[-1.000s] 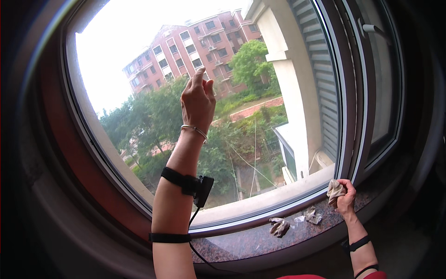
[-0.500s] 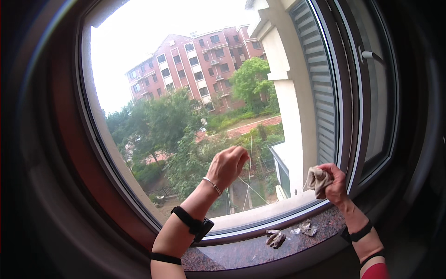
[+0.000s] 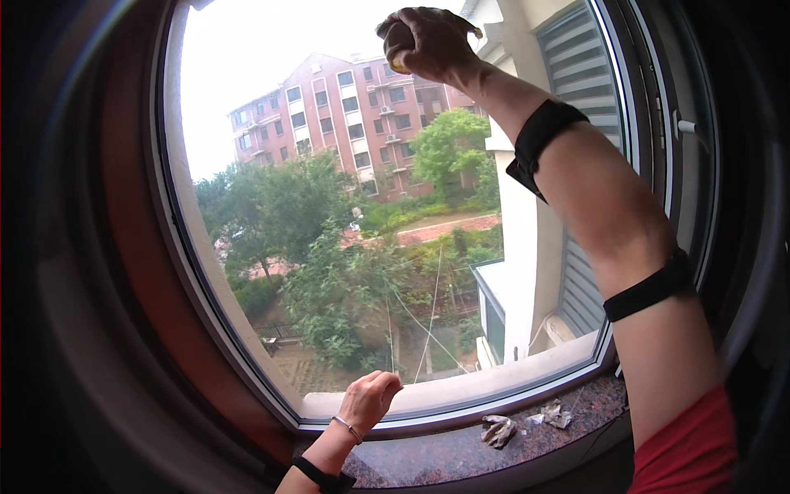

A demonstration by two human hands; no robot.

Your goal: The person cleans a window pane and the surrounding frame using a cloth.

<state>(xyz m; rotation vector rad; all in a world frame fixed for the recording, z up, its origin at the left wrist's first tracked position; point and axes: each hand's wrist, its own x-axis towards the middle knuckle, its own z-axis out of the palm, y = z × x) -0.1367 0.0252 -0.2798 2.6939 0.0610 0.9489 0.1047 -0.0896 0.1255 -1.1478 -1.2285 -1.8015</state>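
Observation:
High up against the window glass (image 3: 321, 247), my right hand (image 3: 432, 41) is closed around a crumpled cloth (image 3: 398, 38), which looks dark against the bright sky. Most of the cloth is hidden by the hand; its edges show beside the fingers. Low down, just above the sill, hangs my left hand (image 3: 370, 401) with its fingers curled in. Nothing shows in it, and a bracelet (image 3: 347, 430) circles its wrist. On the speckled stone sill (image 3: 411, 461), to the right of the left hand, lie a crumpled grey-white wad (image 3: 499, 431) and a second crumpled wad (image 3: 555, 414).
A dark frame (image 3: 136, 247) surrounds the pane. To the right is a side window with a white handle (image 3: 686, 127). Outside stand trees (image 3: 321, 305), a red brick building (image 3: 329, 123) and a pale wall with a grey louvred panel (image 3: 580, 74).
My right hand has risen with the cloth from low at the right to the top of the pane. My left hand has dropped toward the sill. The view has shifted slightly.

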